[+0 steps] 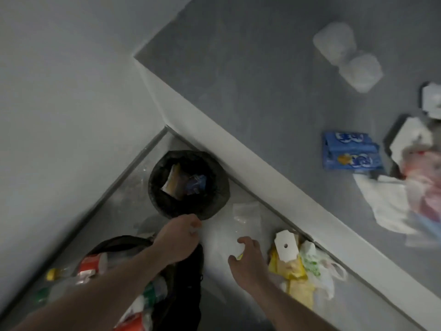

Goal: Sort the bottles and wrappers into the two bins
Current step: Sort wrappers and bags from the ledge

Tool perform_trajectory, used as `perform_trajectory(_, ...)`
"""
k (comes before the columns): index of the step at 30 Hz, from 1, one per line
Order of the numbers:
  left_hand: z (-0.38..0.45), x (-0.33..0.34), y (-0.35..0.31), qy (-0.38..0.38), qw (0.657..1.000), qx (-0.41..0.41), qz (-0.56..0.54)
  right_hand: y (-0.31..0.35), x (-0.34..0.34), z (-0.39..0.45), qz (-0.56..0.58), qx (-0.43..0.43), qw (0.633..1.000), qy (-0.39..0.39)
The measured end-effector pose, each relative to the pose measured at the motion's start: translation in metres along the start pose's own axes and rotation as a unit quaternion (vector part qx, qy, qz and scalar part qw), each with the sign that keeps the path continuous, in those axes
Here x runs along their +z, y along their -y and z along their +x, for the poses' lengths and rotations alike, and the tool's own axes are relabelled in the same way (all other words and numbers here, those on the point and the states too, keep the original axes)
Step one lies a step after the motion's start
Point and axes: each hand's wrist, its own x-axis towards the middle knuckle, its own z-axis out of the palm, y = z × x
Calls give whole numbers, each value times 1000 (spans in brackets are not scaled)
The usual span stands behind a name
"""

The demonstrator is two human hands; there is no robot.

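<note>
my left hand [177, 237] is pinching something small and pale i can't identify, while my right hand [248, 260] is curling onto the clear wrapper [241, 223] under its fingertips, probably light, limp, slippery, best gathered mid-sheet.

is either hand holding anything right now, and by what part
The left hand pinches something small and pale at its fingertips; blur hides what it is. The right hand reaches toward the clear wrapper; grip unclear.

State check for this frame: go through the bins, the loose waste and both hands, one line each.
far bin: upright, lined, a few wrappers inside
near bin: holds bottles
left hand: pinching a small pale item, too blurred to name
right hand: fingers spread, reaching to clear plastic
yellow wrappers: on floor, unsorted
</note>
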Motion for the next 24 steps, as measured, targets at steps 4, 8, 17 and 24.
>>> perform_trajectory(4,-13,62,-41,52,996,6,72,-85,-11,-29,16,44,999,-15)
perform_trajectory(8,-34,127,-74,69,989,-1,133,-174,-24,-53,22,78,997,-7)
perform_trajectory(17,-95,271,-113,19,977,-28,211,-376,-66,-129,32,61,998,-12)
perform_trajectory(24,-124,379,-196,41,975,-7,220,-520,-89,-152,77,144,986,-24)
